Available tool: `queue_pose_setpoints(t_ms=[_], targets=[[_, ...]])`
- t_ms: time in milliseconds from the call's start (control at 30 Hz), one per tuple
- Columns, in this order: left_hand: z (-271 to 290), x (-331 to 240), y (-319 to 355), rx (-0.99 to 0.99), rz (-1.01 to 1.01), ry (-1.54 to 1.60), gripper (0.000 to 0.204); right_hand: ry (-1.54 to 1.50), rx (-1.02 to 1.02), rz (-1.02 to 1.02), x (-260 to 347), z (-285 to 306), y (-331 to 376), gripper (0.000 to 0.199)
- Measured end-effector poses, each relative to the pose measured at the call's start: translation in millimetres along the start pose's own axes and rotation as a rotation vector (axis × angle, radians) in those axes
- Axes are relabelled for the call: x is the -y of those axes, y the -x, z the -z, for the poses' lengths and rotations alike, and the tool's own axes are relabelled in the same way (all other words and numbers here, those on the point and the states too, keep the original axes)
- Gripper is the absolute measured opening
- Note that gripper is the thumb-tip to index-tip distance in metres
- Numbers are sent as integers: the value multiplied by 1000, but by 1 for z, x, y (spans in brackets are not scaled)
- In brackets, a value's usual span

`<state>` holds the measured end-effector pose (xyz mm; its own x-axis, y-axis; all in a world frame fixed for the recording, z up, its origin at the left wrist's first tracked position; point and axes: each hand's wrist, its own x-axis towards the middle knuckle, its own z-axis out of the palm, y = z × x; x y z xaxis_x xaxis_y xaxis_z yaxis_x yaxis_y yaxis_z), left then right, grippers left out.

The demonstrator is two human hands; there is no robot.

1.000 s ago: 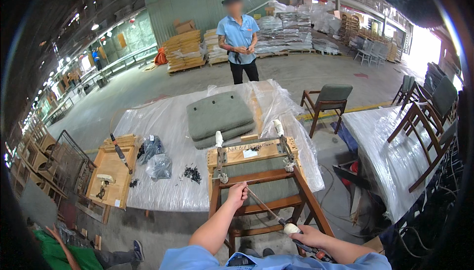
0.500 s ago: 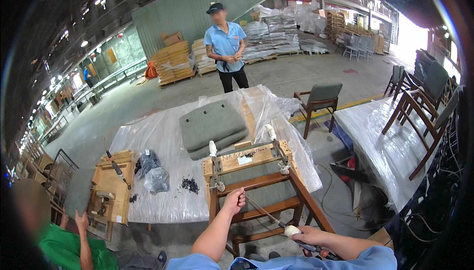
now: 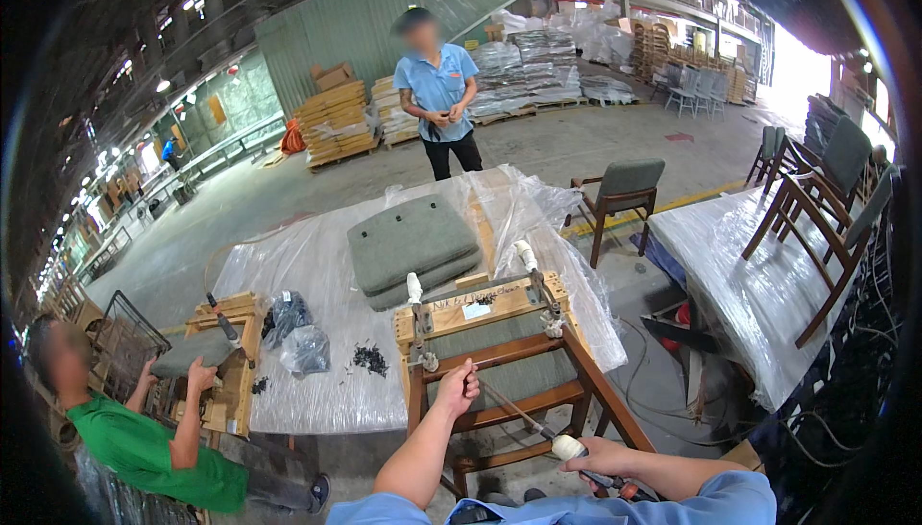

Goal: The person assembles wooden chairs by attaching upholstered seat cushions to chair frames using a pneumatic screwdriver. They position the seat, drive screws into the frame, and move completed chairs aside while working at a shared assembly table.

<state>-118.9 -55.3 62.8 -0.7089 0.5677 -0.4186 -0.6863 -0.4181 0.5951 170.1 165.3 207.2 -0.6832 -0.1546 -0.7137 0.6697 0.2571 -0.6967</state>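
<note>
- The left hand (image 3: 457,389) is closed in a fist around a wooden rail of the chair frame (image 3: 499,371), just below the frame's top edge.
- The right hand (image 3: 595,458) is wrapped around the taped handle of a long thin tool (image 3: 523,419); its shaft runs up and left to meet the chair frame close to the left hand.
- The chair frame stands at the near edge of the table (image 3: 327,400), with a grey-green padded seat inside it and 2 white-tipped clamps (image 3: 415,296) rising from its far rail.
- The table is wrapped in clear plastic sheet; the sheet hangs over the right edge beside the chair frame.
- 2 grey-green cushions (image 3: 415,248) lie stacked on the middle of the table, well apart from both hands.
- 2 dark plastic bags (image 3: 294,333) and a small heap of black screws (image 3: 370,359) lie left of the chair frame, near the table's front edge.
- Bare concrete floor lies open to the right of the chair frame, crossed by cables.
- A second plastic-covered table (image 3: 740,275) stands further right with dark wooden chairs (image 3: 826,198) on it.
- A person in a green shirt (image 3: 144,448) crouches at lower left, hand on a small wooden frame (image 3: 226,352).
- A person in a blue shirt (image 3: 439,93) stands beyond the table's far edge.
</note>
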Motion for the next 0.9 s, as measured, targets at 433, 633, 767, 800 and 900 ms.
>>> queue_pose_setpoints(t_ms=[433, 633, 767, 800, 900], targets=[[2, 3, -1, -21, -5, -26, 27, 122, -59, -2, -1, 0, -2, 55], [3, 3, -2, -28, -10, -23, 27, 134, -73, -22, 3, -2, 1, 58], [1, 3, 0, -35, -10, -23, 27, 137, -76, -23, 1, -1, 0, 61], [2, 4, -1, -34, -7, -22, 27, 141, -77, -24, 2, -1, 0, 61], [2, 3, -3, -32, -2, -19, 27, 154, -79, -15, 2, -2, 1, 62]])
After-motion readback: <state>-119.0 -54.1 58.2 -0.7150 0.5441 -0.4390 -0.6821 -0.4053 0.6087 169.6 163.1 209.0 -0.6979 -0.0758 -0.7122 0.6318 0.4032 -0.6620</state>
